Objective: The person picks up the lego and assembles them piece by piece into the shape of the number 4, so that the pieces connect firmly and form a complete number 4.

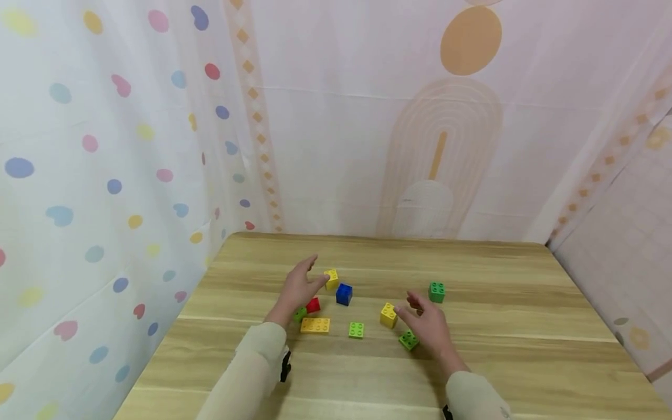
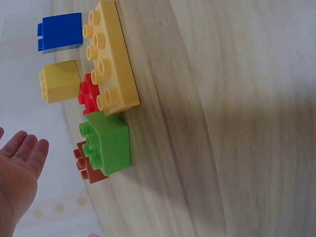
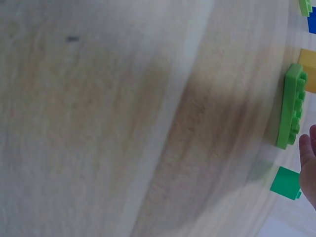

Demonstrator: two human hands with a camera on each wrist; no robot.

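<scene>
Above the tabletop, my left hand (image 1: 299, 290) hovers with fingers extended and holds nothing. Below and beside it lie a red toy brick (image 1: 313, 305), a green brick (image 1: 300, 314) and a yellow-orange eight-stud brick (image 1: 315, 326). A yellow brick (image 1: 331, 279) and a blue brick (image 1: 343, 294) stand just right of its fingers. A brown brick (image 2: 91, 163) shows only in the left wrist view. My right hand (image 1: 431, 329), loosely bent and holding nothing, is over a light green brick (image 1: 408, 339), beside another yellow brick (image 1: 388, 315).
A dark green brick (image 1: 437, 292) stands beyond the right hand. Between the hands lies a small light green brick (image 1: 356, 330). The wooden table (image 1: 504, 291) meets a patterned curtain (image 1: 336, 146) at its back and a dotted curtain (image 1: 105, 192) on the left.
</scene>
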